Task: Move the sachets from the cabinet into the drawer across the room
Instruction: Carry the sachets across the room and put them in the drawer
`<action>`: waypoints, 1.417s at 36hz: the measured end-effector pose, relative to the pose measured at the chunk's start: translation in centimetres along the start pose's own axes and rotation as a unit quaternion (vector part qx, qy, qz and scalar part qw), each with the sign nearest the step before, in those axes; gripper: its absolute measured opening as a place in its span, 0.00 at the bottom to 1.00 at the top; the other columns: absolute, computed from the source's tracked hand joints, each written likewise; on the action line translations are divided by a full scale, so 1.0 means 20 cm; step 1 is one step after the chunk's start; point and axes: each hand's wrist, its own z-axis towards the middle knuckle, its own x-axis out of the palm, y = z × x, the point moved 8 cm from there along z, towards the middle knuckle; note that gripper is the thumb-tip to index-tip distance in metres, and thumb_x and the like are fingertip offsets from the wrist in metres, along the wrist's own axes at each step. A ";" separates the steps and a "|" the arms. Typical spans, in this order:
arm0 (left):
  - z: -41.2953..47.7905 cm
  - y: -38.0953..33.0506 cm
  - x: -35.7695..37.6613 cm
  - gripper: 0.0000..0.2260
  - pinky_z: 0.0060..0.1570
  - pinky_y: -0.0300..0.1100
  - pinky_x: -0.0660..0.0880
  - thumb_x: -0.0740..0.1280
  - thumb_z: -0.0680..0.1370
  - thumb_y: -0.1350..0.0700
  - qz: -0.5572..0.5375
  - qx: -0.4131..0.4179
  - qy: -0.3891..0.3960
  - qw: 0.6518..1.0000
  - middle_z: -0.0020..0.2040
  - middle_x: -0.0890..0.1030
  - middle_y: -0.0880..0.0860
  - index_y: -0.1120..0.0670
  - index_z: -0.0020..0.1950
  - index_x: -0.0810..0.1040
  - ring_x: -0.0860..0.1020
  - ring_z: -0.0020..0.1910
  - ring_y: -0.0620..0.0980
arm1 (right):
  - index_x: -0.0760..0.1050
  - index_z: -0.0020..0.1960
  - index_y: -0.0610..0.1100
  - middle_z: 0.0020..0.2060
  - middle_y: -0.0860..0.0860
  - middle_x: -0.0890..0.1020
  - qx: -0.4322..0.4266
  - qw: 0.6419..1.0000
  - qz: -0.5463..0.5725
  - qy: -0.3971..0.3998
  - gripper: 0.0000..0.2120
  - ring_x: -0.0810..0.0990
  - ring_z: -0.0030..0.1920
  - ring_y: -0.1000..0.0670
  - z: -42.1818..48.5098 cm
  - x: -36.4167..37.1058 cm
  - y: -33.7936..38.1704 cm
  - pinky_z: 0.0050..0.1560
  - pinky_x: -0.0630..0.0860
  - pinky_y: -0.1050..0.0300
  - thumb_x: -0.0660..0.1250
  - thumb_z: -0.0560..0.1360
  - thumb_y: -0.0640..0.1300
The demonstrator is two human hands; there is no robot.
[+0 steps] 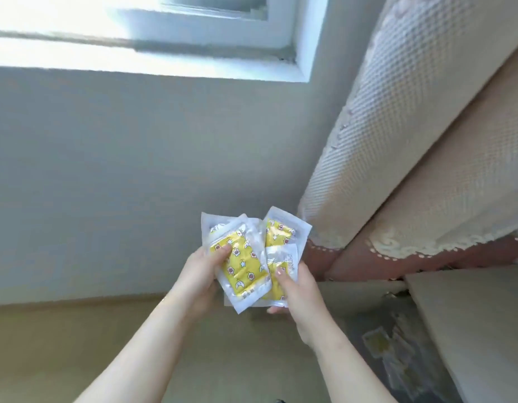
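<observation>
Two bare arms reach in from the bottom of the frame and meet just below centre, where both hands hold a loose fan of sachets (246, 266). The sachets look light, thin and floppy, with glossy film that is likely slippery, so the stack could slide apart. The safest hold is probably a pinch across the overlapped middle, thumb on top and fingers beneath, rather than on the clear sealed edges. Each is a flat, clear plastic packet with a wide see-through border around a bright yellow pad printed with small stars, moons and flower shapes. At least four overlap, and the exact count is unclear. The left hand (201, 283), left of centre, grips the front packets with its thumb pressed on the yellow face and its fingers hidden behind. The right hand (298, 292), right of centre, pinches the lower right packets, thumb on top and fingertips showing underneath. Behind them is a plain grey wall (135, 170), with a bright window (135, 33) at upper left. A pale lace cloth (397, 126) over beige furniture runs down the right side. At lower right a dim, blurred area may hold more packets, but it cannot be made out.
</observation>
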 end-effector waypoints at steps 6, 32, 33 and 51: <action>-0.20 -0.35 -0.62 0.16 0.57 0.62 0.74 0.61 0.79 0.59 -0.078 0.073 -0.074 0.992 0.58 0.80 0.61 0.59 0.66 0.71 0.79 0.56 0.63 | 0.71 0.54 0.48 0.47 0.52 0.83 -0.035 0.991 -0.023 0.127 0.05 0.82 0.42 0.53 -0.04 0.69 0.25 0.28 0.74 0.59 0.59 0.80 0.42; -1.61 -1.09 -2.95 0.12 0.37 0.48 0.79 0.64 0.79 0.61 -0.373 0.373 -0.509 0.680 0.52 0.81 0.57 0.55 0.62 0.74 0.80 0.42 0.53 | 0.76 0.61 0.49 0.56 0.48 0.82 0.013 0.792 0.113 0.600 0.20 0.80 0.58 0.47 -1.02 3.66 0.55 0.64 0.71 0.45 0.70 0.69 0.49; -1.64 -1.12 -3.04 0.14 0.40 0.48 0.78 0.64 0.79 0.61 -0.382 0.377 -0.522 0.663 0.54 0.80 0.58 0.56 0.64 0.73 0.80 0.43 0.54 | 0.74 0.63 0.47 0.57 0.46 0.82 0.017 0.787 0.122 0.604 0.23 0.80 0.59 0.44 -1.05 3.79 0.57 0.65 0.70 0.42 0.70 0.68 0.47; -2.21 -1.78 -4.49 0.07 0.35 0.44 0.78 0.61 0.80 0.57 -0.447 0.457 -0.572 0.514 0.46 0.83 0.57 0.55 0.52 0.79 0.81 0.42 0.55 | 0.77 0.52 0.47 0.47 0.45 0.84 0.128 0.733 0.105 0.660 0.12 0.84 0.46 0.44 -1.56 5.65 0.73 0.42 0.81 0.46 0.62 0.76 0.33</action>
